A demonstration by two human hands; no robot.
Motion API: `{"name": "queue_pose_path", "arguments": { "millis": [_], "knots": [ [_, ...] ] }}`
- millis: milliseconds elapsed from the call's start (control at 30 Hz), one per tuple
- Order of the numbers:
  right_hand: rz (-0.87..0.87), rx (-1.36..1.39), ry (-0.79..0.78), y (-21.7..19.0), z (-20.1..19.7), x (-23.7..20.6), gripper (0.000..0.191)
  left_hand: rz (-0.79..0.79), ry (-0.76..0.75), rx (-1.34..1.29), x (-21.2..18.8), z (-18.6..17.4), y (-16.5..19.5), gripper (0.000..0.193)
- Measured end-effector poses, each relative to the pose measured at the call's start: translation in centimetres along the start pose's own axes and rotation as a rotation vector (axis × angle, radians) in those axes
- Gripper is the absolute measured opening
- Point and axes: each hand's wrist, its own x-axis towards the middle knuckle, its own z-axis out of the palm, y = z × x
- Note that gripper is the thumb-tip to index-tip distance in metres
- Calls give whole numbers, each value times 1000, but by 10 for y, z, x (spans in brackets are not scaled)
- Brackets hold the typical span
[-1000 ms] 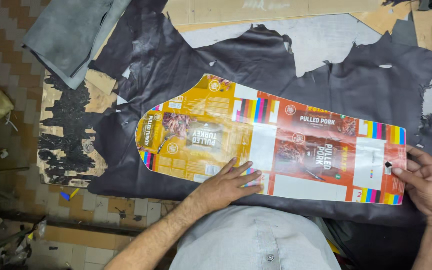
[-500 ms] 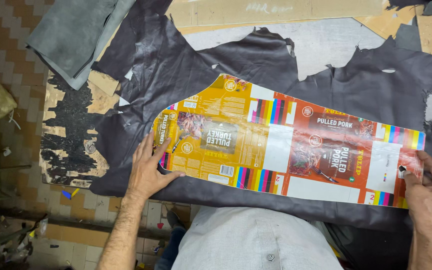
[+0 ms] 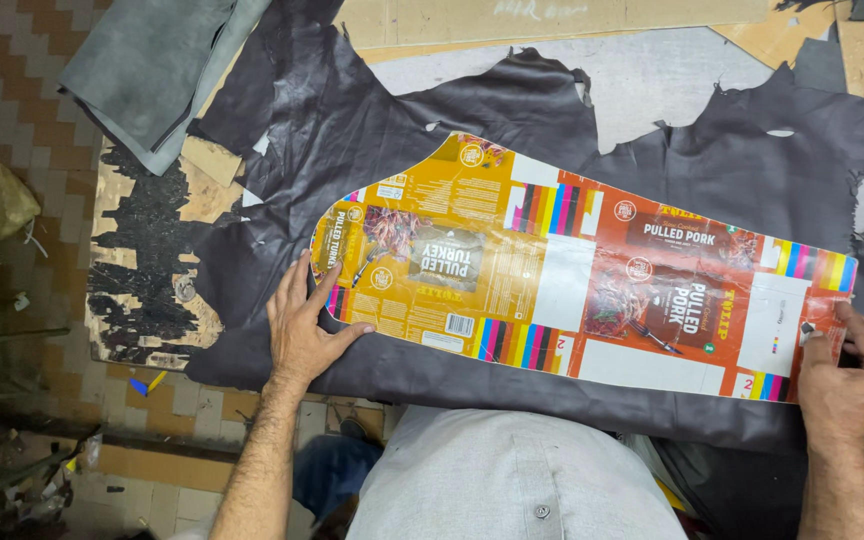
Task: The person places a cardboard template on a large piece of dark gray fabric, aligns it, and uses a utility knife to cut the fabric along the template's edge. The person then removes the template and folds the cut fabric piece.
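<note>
Cardboard pattern (image 3: 572, 270), cut from flattened printed packaging in orange, red and rainbow stripes, lies flat on a dark leather hide (image 3: 372, 130) spread over the table (image 3: 642, 70). We see its long axis run across the view from left to right, dipping slightly toward the right. The rounded, narrower end points left; the wider, squared end points right.

Left hand (image 3: 304, 330) rests at the rounded end, palm down on the hide, with its fingers (image 3: 324, 288) spread apart and their tips touching the pattern's curved edge. The pattern therefore lies to the right of this hand and slightly beyond it.

Right hand (image 3: 852, 375) sits at the opposite, squared end. Its thumb lies on top of the lower right corner and its other fingers are curled close together beside the edge; we judge the corner to be pressed or pinched, though we cannot tell whether any finger passes beneath the card. From this hand the pattern extends to the left.

Each hand holds one end, so neither is nearer to the pattern as a whole; its middle lies between them, well apart from both.

Grey folded material (image 3: 142, 70) lies at the upper left, near the hide's edge, and tiled floor (image 3: 12, 110) shows beyond it.
</note>
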Motion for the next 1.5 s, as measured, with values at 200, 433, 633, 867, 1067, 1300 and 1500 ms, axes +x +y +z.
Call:
{"name": "queue_pose_path", "arguments": {
  "millis": [200,433,633,867,1067,1300,1500],
  "knots": [
    [17,-6,-19,-6,-1,1,37,-3,9,-8,0,-1,-2,101],
    [-189,-112,-19,-30,2,-3,25,4,25,-114,-7,-13,-18,92],
    [-193,-136,-37,-54,4,-8,32,56,44,-128,-14,-15,-31,92],
    [-241,-290,8,-91,2,23,35,52,95,-98,-5,-10,-27,93],
    [-266,-340,-1,-67,4,57,33,27,55,-79,-10,-10,-28,93],
    [-216,-419,19,-18,6,101,48,25,73,-89,-7,-8,-28,93],
    [-276,-448,127,-3,6,99,26,35,91,-89,-11,-7,-22,92]
  ]
}}
